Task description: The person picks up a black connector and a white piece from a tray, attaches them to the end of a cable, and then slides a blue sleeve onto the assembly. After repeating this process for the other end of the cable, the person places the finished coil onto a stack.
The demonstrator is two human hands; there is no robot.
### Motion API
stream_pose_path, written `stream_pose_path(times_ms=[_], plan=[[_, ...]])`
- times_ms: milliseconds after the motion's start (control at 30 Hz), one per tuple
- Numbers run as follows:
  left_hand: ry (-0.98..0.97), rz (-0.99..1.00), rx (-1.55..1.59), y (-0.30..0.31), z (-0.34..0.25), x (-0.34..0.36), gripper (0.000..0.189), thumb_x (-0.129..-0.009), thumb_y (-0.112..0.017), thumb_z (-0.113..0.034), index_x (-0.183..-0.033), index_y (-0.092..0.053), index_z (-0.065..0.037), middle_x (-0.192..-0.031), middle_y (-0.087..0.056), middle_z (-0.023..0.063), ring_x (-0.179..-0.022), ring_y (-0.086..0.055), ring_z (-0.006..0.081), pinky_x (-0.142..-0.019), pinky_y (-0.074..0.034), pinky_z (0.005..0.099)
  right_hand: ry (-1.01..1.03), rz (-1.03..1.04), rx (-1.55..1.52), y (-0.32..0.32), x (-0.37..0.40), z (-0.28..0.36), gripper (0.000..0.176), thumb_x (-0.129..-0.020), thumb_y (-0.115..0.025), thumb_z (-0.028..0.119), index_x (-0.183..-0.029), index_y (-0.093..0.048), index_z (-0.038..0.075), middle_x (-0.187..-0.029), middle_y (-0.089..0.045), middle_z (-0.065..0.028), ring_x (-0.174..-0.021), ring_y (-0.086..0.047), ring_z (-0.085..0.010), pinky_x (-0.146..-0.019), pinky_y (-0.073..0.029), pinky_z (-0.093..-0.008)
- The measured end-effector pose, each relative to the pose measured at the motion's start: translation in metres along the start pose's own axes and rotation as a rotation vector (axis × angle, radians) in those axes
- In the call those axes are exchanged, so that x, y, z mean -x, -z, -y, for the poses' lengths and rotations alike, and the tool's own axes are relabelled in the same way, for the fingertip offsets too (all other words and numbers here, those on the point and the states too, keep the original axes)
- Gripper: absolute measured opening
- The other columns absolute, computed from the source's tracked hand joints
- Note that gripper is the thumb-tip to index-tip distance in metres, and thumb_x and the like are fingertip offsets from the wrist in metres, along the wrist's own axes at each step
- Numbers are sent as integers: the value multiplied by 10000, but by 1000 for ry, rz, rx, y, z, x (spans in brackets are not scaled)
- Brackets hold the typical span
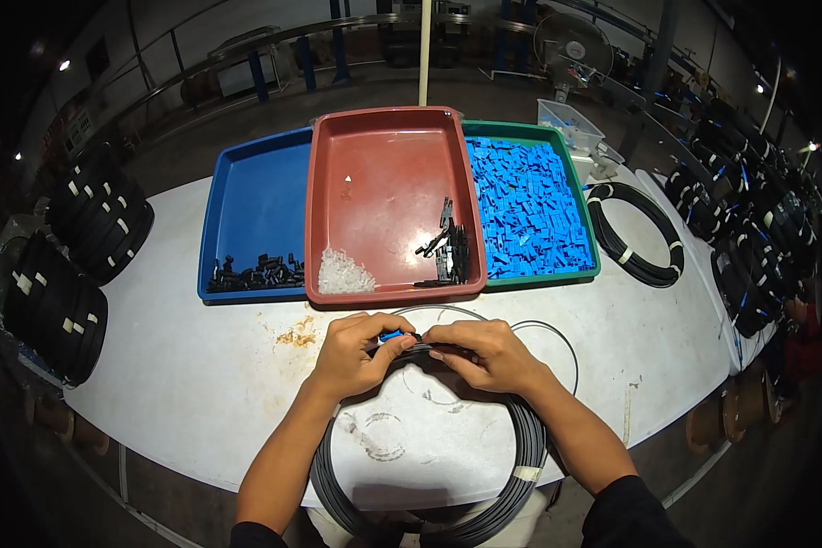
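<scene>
My left hand (354,352) is closed on a small blue connector (391,336) at the upper part of a coiled black cable (530,429). Close beside it, my right hand (486,354) pinches the black cable strands, its fingertips nearly touching my left thumb. A dark piece shows between the two hands, too small to make out. The coil hangs in a ring over the table's front edge, with a pale tape band (526,473) around its right side. One thin loop of cable (571,342) arcs out to the right of my right hand.
Behind my hands stand a blue tray (260,192) with black parts, a red tray (388,173) with clear and black pieces, and a green tray (584,224) full of blue connectors. Cable coils lie right (648,269) and left (55,306) on the white table (173,365).
</scene>
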State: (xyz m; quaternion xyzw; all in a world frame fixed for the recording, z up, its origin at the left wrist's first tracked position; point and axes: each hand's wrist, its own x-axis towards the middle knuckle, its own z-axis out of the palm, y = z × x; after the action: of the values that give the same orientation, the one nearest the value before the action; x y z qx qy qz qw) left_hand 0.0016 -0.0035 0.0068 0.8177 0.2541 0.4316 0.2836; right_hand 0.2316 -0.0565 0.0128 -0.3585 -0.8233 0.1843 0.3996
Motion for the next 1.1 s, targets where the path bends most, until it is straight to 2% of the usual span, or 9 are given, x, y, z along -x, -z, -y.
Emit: stream_pose_path(times_ms=[67, 200, 267, 300, 367, 467, 567, 867, 1100], plan=[[-29, -61, 20, -2, 3, 0, 112, -878, -790, -86, -960, -758, -17, -816, -757, 104, -640, -674, 157, -561, -490, 268, -3, -108, -14, -3, 0, 0, 265, -894, -738, 90, -1144, -690, 16, -882, -723, -163, -733, -697, -315, -679, -552, -393], [71, -89, 36, -2, 10, 4, 104, -890, -790, -101, -946, -761, -19, -817, -759, 98, -623, -657, 130, -550, -471, 247, -131, -250, 43, -3, 2, -5, 232, -891, -755, 116, -1091, -705, 8, -865, -718, -142, -703, -665, -283, -658, -522, -361], [76, -37, 19, -2, 14, 4, 191, -903, -777, -90, -1074, -733, -17, -820, -761, 101, -653, -685, 121, -581, -508, 236, -123, -263, 38, -5, 3, -13, 206, -889, -756, 119, -1056, -713, 7, -869, -718, -140, -727, -668, -284, -672, -520, -364], [75, -37, 19, -3, 12, 3, 191, -903, -777, -90, -1074, -733, -17, -820, -761, 101, -653, -685, 121, -581, -508, 236, -117, -277, 33, -6, 4, -15, 181, -886, -757, 122, -1020, -721, 6, -873, -719, -138, -751, -671, -285, -686, -517, -368], [172, -99, 216, -6, 4, 1, 293, -915, -756, -64, -1174, -632, -4, -849, -773, 119, -743, -736, 130, -654, -559, 242, -149, -295, 19, -4, 2, -14, 141, -877, -755, 112, -968, -731, 7, -883, -723, -135, -790, -674, -290, -722, -511, -374], [164, -79, 212, -6, 15, 4, 331, -935, -740, -68, -1187, -533, -10, -879, -783, 130, -833, -761, 149, -734, -589, 263, -156, -394, 87, -3, 2, -14, 110, -866, -741, 73, -950, -731, 4, -896, -731, -134, -790, -672, -294, -762, -495, -377], [181, -21, 282, -3, 14, 3, 315, -925, -736, -4, -1125, -492, 6, -939, -761, 162, -793, -730, 131, -716, -601, 257, -127, -386, 117, -2, 2, -12, 104, -860, -743, 71, -944, -729, 11, -884, -727, -126, -787, -666, -286, -756, -476, -372], [161, 80, 246, 0, 18, 5, 192, -1009, -657, -97, -1105, -534, 15, -952, -763, 145, -779, -749, 145, -725, -596, 255, 3, -389, 165, -3, 1, -14, 126, -836, -776, 74, -945, -725, 34, -848, -707, -109, -743, -625, -270, -710, -435, -372], [176, 108, 141, 2, 17, 5, 211, -989, -690, -106, -1098, -549, 7, -919, -774, 116, -779, -747, 123, -731, -582, 243, 10, -362, 168, -1, 0, -10, 121, -834, -778, 70, -934, -721, 33, -830, -698, -101, -738, -621, -265, -704, -433, -368]])
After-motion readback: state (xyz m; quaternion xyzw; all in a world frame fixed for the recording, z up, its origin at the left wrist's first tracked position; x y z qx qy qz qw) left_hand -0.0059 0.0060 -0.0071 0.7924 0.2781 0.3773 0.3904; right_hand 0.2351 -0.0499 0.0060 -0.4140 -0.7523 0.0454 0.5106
